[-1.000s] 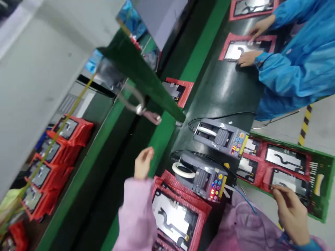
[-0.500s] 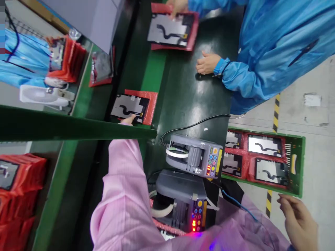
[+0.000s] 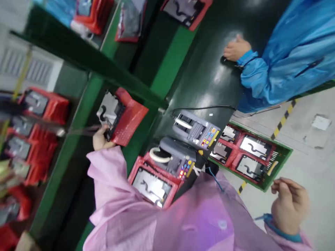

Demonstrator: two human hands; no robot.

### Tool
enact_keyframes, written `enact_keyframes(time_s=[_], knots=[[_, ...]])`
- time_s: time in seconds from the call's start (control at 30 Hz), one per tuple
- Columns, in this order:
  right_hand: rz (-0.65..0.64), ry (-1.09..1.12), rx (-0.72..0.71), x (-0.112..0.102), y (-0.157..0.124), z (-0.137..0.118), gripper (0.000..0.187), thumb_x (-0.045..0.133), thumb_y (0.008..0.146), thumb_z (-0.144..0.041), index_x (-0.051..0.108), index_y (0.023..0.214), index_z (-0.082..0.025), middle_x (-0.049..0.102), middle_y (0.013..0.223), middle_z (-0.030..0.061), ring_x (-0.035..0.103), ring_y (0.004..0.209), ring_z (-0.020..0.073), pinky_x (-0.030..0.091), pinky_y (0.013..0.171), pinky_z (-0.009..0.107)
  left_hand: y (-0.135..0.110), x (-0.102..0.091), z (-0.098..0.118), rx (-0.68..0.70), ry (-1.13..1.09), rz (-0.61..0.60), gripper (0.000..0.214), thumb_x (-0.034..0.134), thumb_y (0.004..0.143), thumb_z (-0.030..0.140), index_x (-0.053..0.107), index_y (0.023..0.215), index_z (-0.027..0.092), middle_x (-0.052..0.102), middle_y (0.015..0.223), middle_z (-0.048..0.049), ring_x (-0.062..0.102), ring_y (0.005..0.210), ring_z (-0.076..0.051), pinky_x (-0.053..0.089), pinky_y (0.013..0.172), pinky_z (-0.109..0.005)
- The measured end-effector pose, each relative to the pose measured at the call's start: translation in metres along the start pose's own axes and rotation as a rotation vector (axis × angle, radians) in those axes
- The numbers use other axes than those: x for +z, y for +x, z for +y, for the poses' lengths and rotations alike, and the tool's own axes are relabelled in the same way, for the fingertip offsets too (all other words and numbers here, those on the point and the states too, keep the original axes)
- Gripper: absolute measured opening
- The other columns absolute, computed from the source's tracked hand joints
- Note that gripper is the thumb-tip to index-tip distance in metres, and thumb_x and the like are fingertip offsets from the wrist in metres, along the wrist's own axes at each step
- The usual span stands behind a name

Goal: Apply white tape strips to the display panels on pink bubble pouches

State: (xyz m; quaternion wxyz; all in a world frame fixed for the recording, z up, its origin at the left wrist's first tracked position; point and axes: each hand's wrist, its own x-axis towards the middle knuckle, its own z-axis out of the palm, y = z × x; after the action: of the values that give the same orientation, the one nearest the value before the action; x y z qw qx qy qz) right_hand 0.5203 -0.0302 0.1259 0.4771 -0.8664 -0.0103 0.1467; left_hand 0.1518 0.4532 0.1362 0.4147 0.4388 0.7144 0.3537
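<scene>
Left hand [image 3: 101, 138] grips the tilted red-bagged panel [image 3: 123, 118] by one edge, centre-left of frame. Right hand [image 3: 289, 202], lower right near the green crate [image 3: 280, 167], is half-curled and looks empty. Risk: the one-handed edge grip lets the panel slip or knock the green shelf rail [image 3: 117, 78] just above.

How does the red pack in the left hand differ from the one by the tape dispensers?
The held red bubble-wrap pack is raised and steeply tilted in the left hand; the flat red bubble-wrap pack lies untouched beside the grey tape dispenser. The held pack's panel sits to one side of its wrap; the flat pack's is framed in red. Both hold grey panels with a black winding strip.
</scene>
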Motion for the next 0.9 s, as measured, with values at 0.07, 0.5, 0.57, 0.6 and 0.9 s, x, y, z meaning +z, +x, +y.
enact_keyframes(time_s=[0.07,0.5,0.57,0.6,0.9], knots=[[-0.213,0.025,-0.074,-0.001,0.009,-0.025,0.015,0.066,0.085,-0.044,0.065,0.092,-0.031,0.064,0.090,0.0055,0.060,0.070,0.0236,0.048,0.062,0.042,-0.059,-0.060,-0.024,-0.137,-0.048,0.067,0.018,0.053,0.098,0.028,0.059,0.089,0.014,0.058,0.072,0.0033,0.060,0.071,-0.012,0.055,0.083,-0.036],[-2.093,0.059,-0.081,0.168,-0.154,-0.054,0.088,0.068,0.079,-0.066,0.040,0.146,-0.017,0.045,0.150,0.0172,0.043,0.140,0.0274,0.032,0.119,0.049,-0.349,-0.162,-0.142,-0.263,-0.354,0.201,0.088,0.093,0.045,0.048,0.055,0.121,0.023,0.065,0.122,-0.0075,0.062,0.112,-0.026,0.048,0.103,-0.039],[-2.176,0.127,0.022,0.173,-0.182,-0.047,0.086,0.069,0.076,-0.068,0.047,0.141,-0.017,0.056,0.138,0.0140,0.051,0.133,0.0273,0.036,0.117,0.048,-0.360,-0.156,-0.147,-0.251,-0.391,0.165,0.095,0.092,0.046,0.050,0.053,0.128,0.022,0.065,0.123,-0.0083,0.062,0.113,-0.027,0.047,0.104,-0.040],[-2.206,0.178,0.047,0.171,-0.190,-0.047,0.083,0.070,0.076,-0.067,0.050,0.139,-0.017,0.060,0.133,0.0122,0.053,0.129,0.0267,0.038,0.115,0.046,-0.363,-0.154,-0.148,-0.240,-0.405,0.143,0.097,0.092,0.047,0.048,0.051,0.131,0.022,0.066,0.123,-0.0081,0.063,0.113,-0.027,0.047,0.104,-0.039],[-1.805,0.168,-0.582,0.108,-0.178,-0.059,0.041,0.054,0.093,-0.053,0.067,0.101,-0.015,0.067,0.090,0.0047,0.063,0.099,0.0192,0.049,0.100,0.034,-0.337,-0.167,-0.143,-0.149,-0.488,-0.344,0.055,0.091,0.053,0.041,0.072,0.103,0.027,0.074,0.082,-0.0001,0.071,0.076,-0.021,0.057,0.090,-0.041]])
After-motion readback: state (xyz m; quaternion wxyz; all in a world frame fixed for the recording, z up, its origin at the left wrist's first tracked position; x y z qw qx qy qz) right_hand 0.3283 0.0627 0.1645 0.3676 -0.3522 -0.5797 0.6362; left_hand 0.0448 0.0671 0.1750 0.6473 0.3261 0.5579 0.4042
